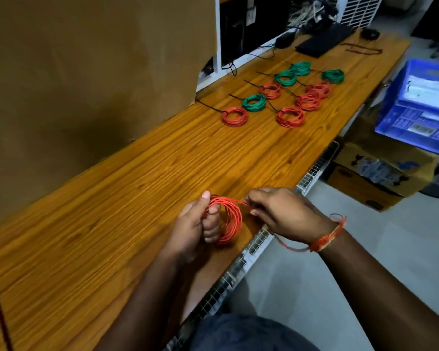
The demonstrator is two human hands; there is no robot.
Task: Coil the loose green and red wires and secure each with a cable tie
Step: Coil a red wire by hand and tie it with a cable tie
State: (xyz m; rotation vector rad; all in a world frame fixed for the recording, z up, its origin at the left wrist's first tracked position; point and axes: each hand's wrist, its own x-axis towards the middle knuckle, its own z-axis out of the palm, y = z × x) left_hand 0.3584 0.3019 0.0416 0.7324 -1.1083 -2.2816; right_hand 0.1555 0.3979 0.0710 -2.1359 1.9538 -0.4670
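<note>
While your left hand (pixel 193 224) grips the red coil (pixel 228 221) with its fingers curled through the loops and the thumb up at the top, you are in the winding step for one more red wire, not yet the tying one. That coil stands nearly upright at about six o'clock on the wooden bench (pixel 137 173), close to its near edge. Your right hand (pixel 281 211), just to the three o'clock side of the coil, pinches the loose strand where it leaves the loops; a stretch of red wire also trails below your right wrist, toward four o'clock, so there looks to be a tail left to wind. Up at about one o'clock lie the finished coils (pixel 287 92), red and green, each with a dark cable tie (pixel 209 106) sticking out toward nine o'clock, so much of the batch seems done. Your next move, I judge, calls for leading the remaining tail round the loops with the right hand while the left keeps the turns together so they do not spring apart. After that you need a tie, and I cannot make out a spare one near your hands; you may have to reach for one without letting go of the bundle.
</note>
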